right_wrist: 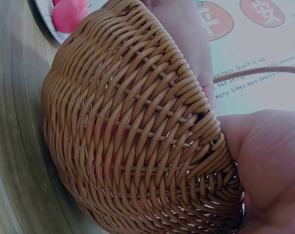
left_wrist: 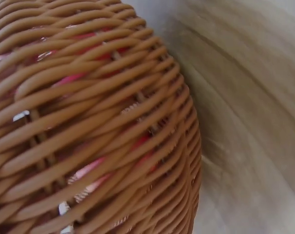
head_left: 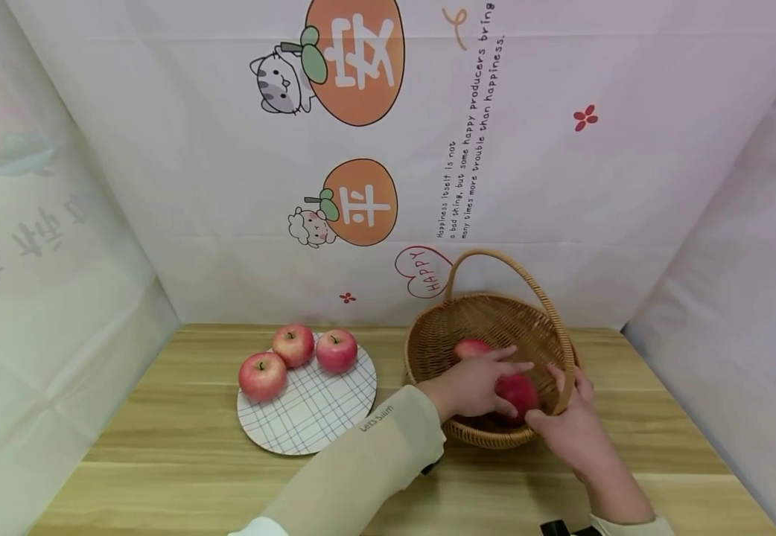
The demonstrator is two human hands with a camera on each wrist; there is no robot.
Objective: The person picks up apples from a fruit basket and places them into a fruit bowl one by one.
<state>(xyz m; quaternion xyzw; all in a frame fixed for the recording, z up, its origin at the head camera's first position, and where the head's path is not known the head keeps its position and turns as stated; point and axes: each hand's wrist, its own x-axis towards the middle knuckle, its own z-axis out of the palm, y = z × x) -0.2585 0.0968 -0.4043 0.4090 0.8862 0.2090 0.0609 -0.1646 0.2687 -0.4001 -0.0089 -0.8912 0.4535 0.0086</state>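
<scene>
A wicker basket (head_left: 428,350) with a tall arched handle stands at the right of the table. Reaching over its near rim, my left hand (head_left: 468,383) has its fingers and thumb around a dark red apple (head_left: 518,394) inside. Another apple (head_left: 473,348) lies deeper in, partly covered by that hand. My right hand (head_left: 576,424) grips the basket's right rim by the foot of the handle; its thumb side (right_wrist: 269,161) looms large in the right wrist view. The left wrist view is filled by woven wall (left_wrist: 89,122), with red showing through the gaps.
On the left, a round checked plate (head_left: 307,420) bears three apples (head_left: 263,376) near its back and left edge. Behind the wooden table (head_left: 180,447) hangs a white printed cloth (head_left: 529,186), with more white cloth at both sides.
</scene>
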